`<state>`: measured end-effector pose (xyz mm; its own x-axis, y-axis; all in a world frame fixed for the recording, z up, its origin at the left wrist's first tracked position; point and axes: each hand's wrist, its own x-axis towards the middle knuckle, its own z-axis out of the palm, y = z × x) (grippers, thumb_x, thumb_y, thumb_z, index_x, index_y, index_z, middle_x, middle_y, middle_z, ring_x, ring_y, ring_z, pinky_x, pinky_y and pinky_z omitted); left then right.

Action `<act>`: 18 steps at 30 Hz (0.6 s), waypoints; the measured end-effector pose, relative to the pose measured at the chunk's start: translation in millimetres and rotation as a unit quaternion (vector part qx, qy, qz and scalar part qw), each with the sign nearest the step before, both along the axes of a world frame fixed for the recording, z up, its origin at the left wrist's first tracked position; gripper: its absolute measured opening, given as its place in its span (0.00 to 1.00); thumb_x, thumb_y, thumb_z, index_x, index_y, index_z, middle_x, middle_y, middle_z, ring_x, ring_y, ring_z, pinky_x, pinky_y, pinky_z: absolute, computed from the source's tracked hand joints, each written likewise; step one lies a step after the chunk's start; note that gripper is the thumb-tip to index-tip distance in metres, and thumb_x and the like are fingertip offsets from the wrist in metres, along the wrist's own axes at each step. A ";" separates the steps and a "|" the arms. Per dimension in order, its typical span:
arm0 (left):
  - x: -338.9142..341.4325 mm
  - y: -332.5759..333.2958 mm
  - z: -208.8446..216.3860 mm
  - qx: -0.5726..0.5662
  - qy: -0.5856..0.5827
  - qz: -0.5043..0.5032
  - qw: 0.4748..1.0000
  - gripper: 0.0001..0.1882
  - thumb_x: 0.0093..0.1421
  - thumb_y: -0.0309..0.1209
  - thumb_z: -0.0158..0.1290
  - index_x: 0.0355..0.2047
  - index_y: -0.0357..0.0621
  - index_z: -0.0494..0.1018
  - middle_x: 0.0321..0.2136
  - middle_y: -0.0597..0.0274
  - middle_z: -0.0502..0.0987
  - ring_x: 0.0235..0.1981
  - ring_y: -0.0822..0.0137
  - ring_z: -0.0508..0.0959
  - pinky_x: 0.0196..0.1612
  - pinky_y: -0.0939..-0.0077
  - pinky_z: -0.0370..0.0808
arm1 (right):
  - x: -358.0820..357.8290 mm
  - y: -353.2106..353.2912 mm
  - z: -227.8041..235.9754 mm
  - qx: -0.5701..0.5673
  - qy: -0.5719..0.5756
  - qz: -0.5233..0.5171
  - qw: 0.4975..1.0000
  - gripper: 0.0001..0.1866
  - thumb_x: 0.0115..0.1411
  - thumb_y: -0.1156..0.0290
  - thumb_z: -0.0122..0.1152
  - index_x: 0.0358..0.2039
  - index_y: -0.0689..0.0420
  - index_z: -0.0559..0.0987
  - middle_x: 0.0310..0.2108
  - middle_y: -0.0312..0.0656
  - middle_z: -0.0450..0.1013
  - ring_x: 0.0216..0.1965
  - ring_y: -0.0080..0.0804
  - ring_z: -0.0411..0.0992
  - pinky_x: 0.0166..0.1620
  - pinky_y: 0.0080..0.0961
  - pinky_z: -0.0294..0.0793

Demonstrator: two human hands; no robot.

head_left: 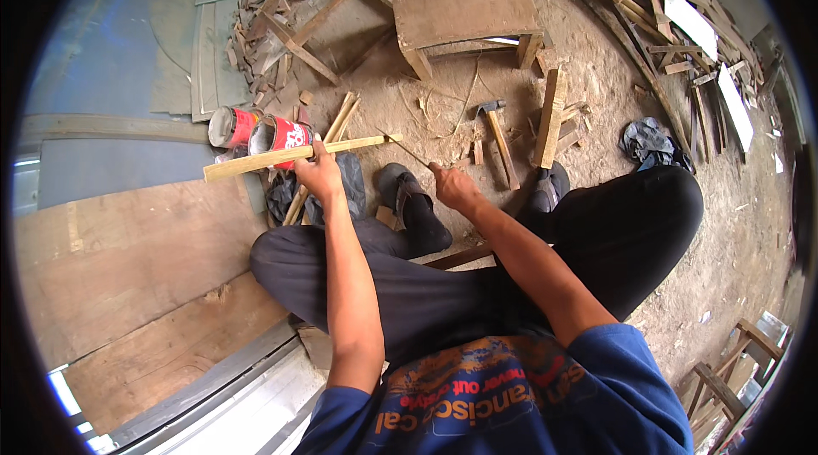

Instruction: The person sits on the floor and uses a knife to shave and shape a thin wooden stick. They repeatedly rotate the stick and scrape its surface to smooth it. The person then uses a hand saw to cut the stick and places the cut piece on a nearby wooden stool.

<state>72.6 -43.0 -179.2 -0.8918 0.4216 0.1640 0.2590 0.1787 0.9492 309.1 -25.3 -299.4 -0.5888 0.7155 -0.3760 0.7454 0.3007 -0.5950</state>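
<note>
My left hand (pixel 319 172) is closed round a long, pale wooden strip (pixel 251 164), held crosswise in front of my knees. Pinched in my right hand (pixel 457 189) is a thin, dark, pointed stick-like tool (pixel 412 152); its exact kind is too small to make out. The tool slants up and left, and its tip lies by the strip's right end, where I cannot tell if they touch. Below the strip is a red tin can (pixel 281 138), partly hidden by it. A hammer (pixel 498 140) lies on the ground beyond my right hand.
A second red can (pixel 232 126) stands at the left. Further off is a low wooden stool (pixel 467 8) and a timber frame (pixel 298 42). A wooden block (pixel 550 118) lies near my right foot. Scrap wood (pixel 665 29) piles at the far right. Plywood (pixel 136 238) extends along the left.
</note>
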 end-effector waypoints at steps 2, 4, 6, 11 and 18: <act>3.6 2.2 0.1 0.038 -0.030 -0.021 0.999 0.17 0.61 0.33 0.58 0.32 0.26 0.71 0.27 0.51 0.78 0.24 0.69 0.79 0.26 0.73 0.79 | 8.5 8.1 -20.2 0.020 -0.024 -0.014 0.999 0.19 0.63 0.70 0.42 0.53 0.58 0.70 0.32 0.58 0.76 0.35 0.53 0.78 0.38 0.45 0.78; 2.8 0.8 -2.1 0.060 -0.051 -0.020 0.997 0.17 0.62 0.33 0.57 0.34 0.26 0.70 0.27 0.52 0.77 0.26 0.68 0.79 0.27 0.74 0.80 | 8.5 12.4 -25.6 0.018 -0.020 -0.023 0.999 0.18 0.62 0.71 0.42 0.51 0.58 0.72 0.31 0.57 0.77 0.36 0.52 0.78 0.38 0.44 0.78; -0.7 -3.5 -2.1 0.052 -0.037 -0.016 0.998 0.16 0.62 0.32 0.57 0.34 0.26 0.70 0.28 0.52 0.77 0.26 0.67 0.79 0.28 0.73 0.81 | 1.5 7.0 -3.2 0.015 0.035 -0.015 0.999 0.18 0.62 0.71 0.43 0.50 0.58 0.72 0.32 0.59 0.77 0.37 0.53 0.78 0.40 0.43 0.78; 1.1 -3.6 -2.2 0.049 -0.056 -0.008 0.997 0.15 0.63 0.32 0.56 0.37 0.26 0.71 0.31 0.53 0.78 0.28 0.67 0.79 0.29 0.72 0.82 | 0.5 0.5 -31.3 0.054 -0.009 -0.048 0.997 0.17 0.64 0.70 0.37 0.49 0.60 0.71 0.30 0.63 0.76 0.35 0.58 0.76 0.40 0.48 0.77; 7.1 0.2 0.1 0.014 -0.041 -0.047 0.998 0.16 0.66 0.35 0.50 0.45 0.33 0.71 0.43 0.49 0.74 0.37 0.61 0.79 0.34 0.64 0.84 | -21.9 -13.9 -11.7 0.062 0.112 -0.024 0.992 0.18 0.65 0.68 0.39 0.52 0.60 0.71 0.26 0.63 0.75 0.31 0.61 0.76 0.35 0.50 0.76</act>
